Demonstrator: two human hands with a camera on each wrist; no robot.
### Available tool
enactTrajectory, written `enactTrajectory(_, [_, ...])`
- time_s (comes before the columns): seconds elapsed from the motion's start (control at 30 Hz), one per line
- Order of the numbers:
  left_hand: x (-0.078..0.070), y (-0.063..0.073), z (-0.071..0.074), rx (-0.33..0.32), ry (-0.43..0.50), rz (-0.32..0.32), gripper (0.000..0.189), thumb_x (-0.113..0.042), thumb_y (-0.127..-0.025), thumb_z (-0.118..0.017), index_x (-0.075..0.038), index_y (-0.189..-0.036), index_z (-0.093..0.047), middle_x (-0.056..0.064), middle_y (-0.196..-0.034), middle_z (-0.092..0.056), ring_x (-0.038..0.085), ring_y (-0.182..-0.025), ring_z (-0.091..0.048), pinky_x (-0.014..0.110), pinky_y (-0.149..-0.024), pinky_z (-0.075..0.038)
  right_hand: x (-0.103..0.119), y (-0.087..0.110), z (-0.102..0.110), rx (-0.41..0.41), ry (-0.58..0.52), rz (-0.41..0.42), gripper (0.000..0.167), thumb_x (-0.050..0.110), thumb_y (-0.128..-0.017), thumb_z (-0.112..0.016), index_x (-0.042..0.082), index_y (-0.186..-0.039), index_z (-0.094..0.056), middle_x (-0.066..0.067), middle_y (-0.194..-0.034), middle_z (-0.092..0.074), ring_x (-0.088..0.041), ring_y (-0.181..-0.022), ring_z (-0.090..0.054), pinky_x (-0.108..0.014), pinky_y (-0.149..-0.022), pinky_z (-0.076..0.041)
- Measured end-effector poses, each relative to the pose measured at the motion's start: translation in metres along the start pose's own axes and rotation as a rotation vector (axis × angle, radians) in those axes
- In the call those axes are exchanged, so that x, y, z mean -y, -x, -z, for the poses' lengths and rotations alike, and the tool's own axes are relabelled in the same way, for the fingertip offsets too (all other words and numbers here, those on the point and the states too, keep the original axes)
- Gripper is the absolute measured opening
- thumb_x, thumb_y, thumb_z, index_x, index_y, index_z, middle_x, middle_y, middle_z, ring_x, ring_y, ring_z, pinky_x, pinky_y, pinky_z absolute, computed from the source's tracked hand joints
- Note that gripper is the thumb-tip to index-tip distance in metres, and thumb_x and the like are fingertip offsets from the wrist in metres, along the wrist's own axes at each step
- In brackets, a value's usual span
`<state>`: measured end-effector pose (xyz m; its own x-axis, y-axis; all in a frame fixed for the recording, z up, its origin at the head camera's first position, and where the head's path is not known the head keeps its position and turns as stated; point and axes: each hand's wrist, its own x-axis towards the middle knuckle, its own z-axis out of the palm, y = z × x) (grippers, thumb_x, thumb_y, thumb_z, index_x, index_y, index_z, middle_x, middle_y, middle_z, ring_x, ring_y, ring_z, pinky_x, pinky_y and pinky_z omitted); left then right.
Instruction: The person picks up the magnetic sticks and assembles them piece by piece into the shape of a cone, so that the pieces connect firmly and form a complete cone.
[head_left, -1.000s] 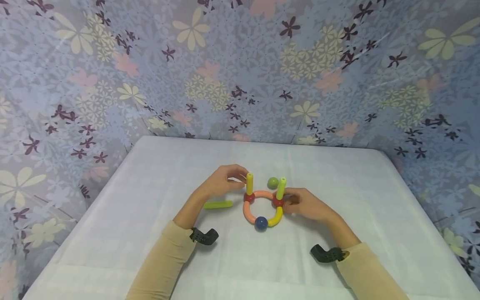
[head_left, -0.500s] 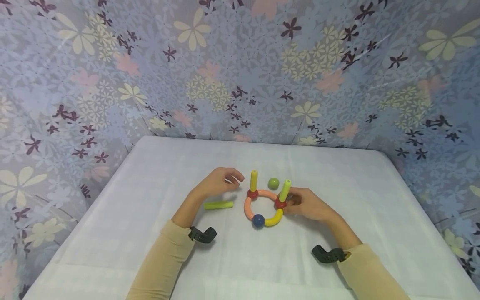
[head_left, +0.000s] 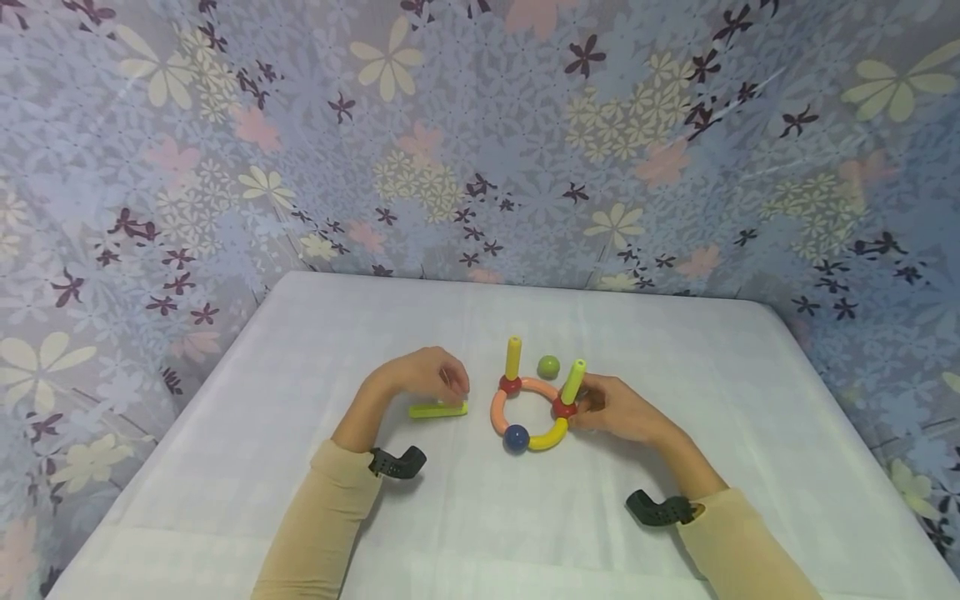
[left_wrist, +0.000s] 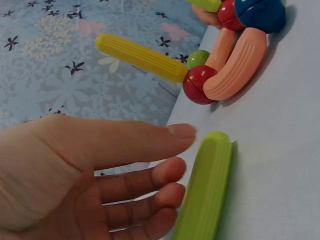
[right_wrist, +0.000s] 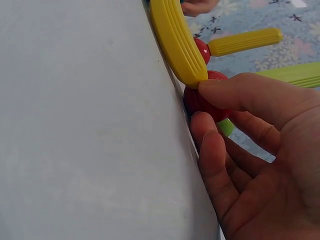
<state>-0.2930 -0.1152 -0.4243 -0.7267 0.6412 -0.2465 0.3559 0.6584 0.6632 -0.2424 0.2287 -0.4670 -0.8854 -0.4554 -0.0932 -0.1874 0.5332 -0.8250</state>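
Note:
My right hand (head_left: 618,408) pinches a red ball (right_wrist: 202,102) at the right of a ring of curved rods and balls lying on the table. From that ball a lime-green stick (head_left: 573,383) rises, leaning right. Another red ball (head_left: 511,384) at the ring's back left carries an upright yellow stick (head_left: 513,358). Salmon curved rods (left_wrist: 240,65), a yellow curved rod (right_wrist: 177,42) and a blue ball (head_left: 516,438) complete the ring. My left hand (head_left: 427,375) hovers at a loose lime-green stick (left_wrist: 205,190), thumb and fingertips close to its side, fingers bent and holding nothing.
A loose green ball (head_left: 548,367) sits just behind the ring. White cloth covers the table (head_left: 675,350), whose back edge meets a flowered backdrop (head_left: 480,150). Both wrists wear dark camera mounts (head_left: 399,462).
My left hand has left the yellow stick and moved left and down to the loose lime-green stick. The ring has turned slightly and shifted right a little, my right hand still holding its red ball.

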Motion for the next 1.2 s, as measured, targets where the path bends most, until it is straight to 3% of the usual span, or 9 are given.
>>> enactTrajectory(0.2, [-0.003, -0.002, -0.005, 0.054, -0.031, 0.029, 0.025, -0.017, -0.07, -0.087, -0.019, -0.089, -0.071, -0.004, -0.086, -0.065, 0.015, -0.082, -0.058, 0.032, -0.076, -0.046, 0.002, 0.001, 0.001, 0.005, 0.015, 0.005, 0.037, 0.019, -0.08, -0.078, 0.012, -0.112, -0.061, -0.005, -0.094, -0.063, -0.025, -0.081, -0.057, -0.035, -0.071, -0.049])
enactTrajectory(0.4, [-0.003, -0.002, -0.008, 0.049, -0.063, 0.058, 0.02, -0.015, -0.071, -0.084, -0.02, -0.086, -0.071, -0.005, -0.085, -0.064, 0.015, -0.083, -0.057, 0.033, -0.077, -0.046, 0.003, 0.002, 0.0, 0.006, 0.005, 0.008, 0.037, 0.013, -0.081, -0.077, 0.008, -0.113, -0.06, -0.007, -0.095, -0.063, -0.024, -0.081, -0.056, -0.034, -0.069, -0.047])
enactTrajectory(0.53, [-0.002, -0.003, -0.007, 0.039, -0.085, 0.054, 0.018, -0.016, -0.073, -0.083, -0.021, -0.084, -0.071, -0.006, -0.083, -0.064, 0.015, -0.081, -0.057, 0.033, -0.075, -0.046, 0.023, 0.009, 0.001, 0.008, 0.005, -0.001, 0.036, 0.007, -0.081, -0.075, 0.003, -0.114, -0.059, -0.011, -0.092, -0.062, -0.027, -0.08, -0.055, -0.033, -0.068, -0.046])
enactTrajectory(0.67, [0.001, -0.004, -0.007, 0.026, -0.071, 0.0, 0.017, -0.017, -0.074, -0.082, -0.023, -0.085, -0.071, -0.007, -0.084, -0.065, 0.014, -0.081, -0.059, 0.032, -0.075, -0.047, 0.019, 0.008, 0.001, 0.004, 0.01, 0.0, 0.037, 0.01, -0.081, -0.076, 0.006, -0.114, -0.059, -0.009, -0.089, -0.061, -0.026, -0.079, -0.055, -0.034, -0.068, -0.047])
enactTrajectory(0.77, [0.002, -0.004, -0.005, 0.019, -0.013, -0.071, 0.016, -0.016, -0.075, -0.081, -0.022, -0.087, -0.071, -0.006, -0.085, -0.066, 0.015, -0.082, -0.06, 0.033, -0.075, -0.049, 0.001, 0.001, -0.001, -0.002, 0.014, -0.002, 0.039, 0.013, -0.08, -0.077, 0.009, -0.114, -0.059, -0.007, -0.088, -0.062, -0.024, -0.079, -0.055, -0.034, -0.068, -0.047])
enactTrajectory(1.03, [0.004, -0.002, -0.001, -0.006, 0.152, -0.265, 0.016, -0.011, -0.079, -0.076, -0.015, -0.095, -0.072, -0.003, -0.089, -0.069, 0.017, -0.085, -0.063, 0.034, -0.079, -0.051, 0.032, 0.013, 0.0, 0.006, 0.004, 0.022, 0.036, 0.005, -0.081, -0.074, 0.002, -0.113, -0.058, -0.01, -0.084, -0.06, -0.025, -0.076, -0.053, -0.031, -0.064, -0.045])
enactTrajectory(1.2, [0.002, -0.004, -0.001, -0.016, 0.267, -0.29, 0.019, -0.011, -0.082, -0.075, -0.013, -0.1, -0.071, -0.001, -0.096, -0.069, 0.019, -0.09, -0.063, 0.034, -0.084, -0.051, 0.026, 0.01, -0.001, -0.001, 0.01, 0.012, 0.035, 0.007, -0.081, -0.075, 0.004, -0.112, -0.059, -0.01, -0.085, -0.06, -0.025, -0.076, -0.054, -0.031, -0.064, -0.045])
